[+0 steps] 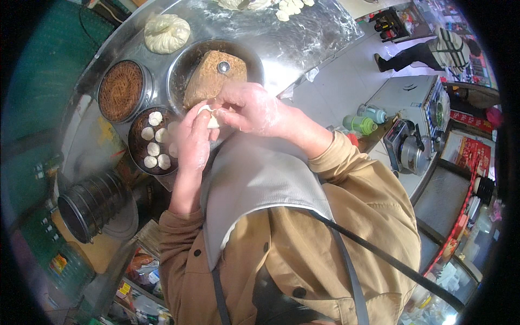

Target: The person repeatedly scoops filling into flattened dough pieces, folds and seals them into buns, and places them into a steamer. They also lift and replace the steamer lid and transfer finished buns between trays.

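Note:
My left hand (194,140) cups a small white dough wrapper (213,121). The fingertips of my right hand (256,109) pinch at the wrapper's edge; what lies inside it is mostly hidden by the fingers. Just beyond both hands, a steel basin (255,61) holds a large mound of brown minced filling (215,77). A round metal piece (224,67), perhaps the end of a utensil, shows on the mound. Left of my left hand, several small white buns (152,149) sit on a dark mat in a round steamer tray (137,132), partly covered by that hand.
Another steamer tray (121,91) with a woven mat stands behind. A dough lump (167,33) and small dough pieces (289,9) lie on the floured metal table (313,38). Stacked steamer rings (91,205) are at lower left. Right are flasks (360,124), a pot (415,152) and a person (434,53).

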